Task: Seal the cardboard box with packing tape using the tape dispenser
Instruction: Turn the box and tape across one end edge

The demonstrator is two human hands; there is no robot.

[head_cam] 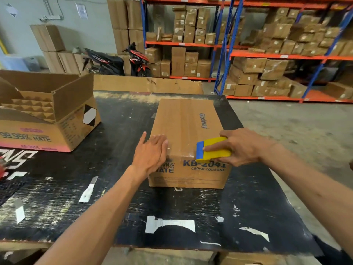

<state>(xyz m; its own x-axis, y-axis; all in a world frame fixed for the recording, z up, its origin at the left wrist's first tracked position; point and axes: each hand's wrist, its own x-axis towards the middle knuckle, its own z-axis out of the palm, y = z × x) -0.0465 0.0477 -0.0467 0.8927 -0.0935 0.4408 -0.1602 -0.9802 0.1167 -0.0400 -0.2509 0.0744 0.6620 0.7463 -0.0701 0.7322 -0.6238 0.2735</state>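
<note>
The closed cardboard box (pixel 186 142) lies between both hands on the black table (pixel 118 188). The left hand (pixel 151 155) rests flat, fingers spread, on its near left corner. The right hand (pixel 241 147) clamps the yellow-and-blue tape dispenser (pixel 211 150) against its near right top edge.

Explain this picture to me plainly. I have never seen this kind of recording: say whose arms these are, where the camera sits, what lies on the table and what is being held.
There is no machine here: a person wears a camera on the head, looking down at their own arms. On the black table stands a closed cardboard box. The left hand lies flat and open on the box's near left corner. The right hand grips a yellow and blue tape dispenser against the box's near top edge. Further left stands an open box with dividers inside. Behind are shelves full of cartons.
</note>
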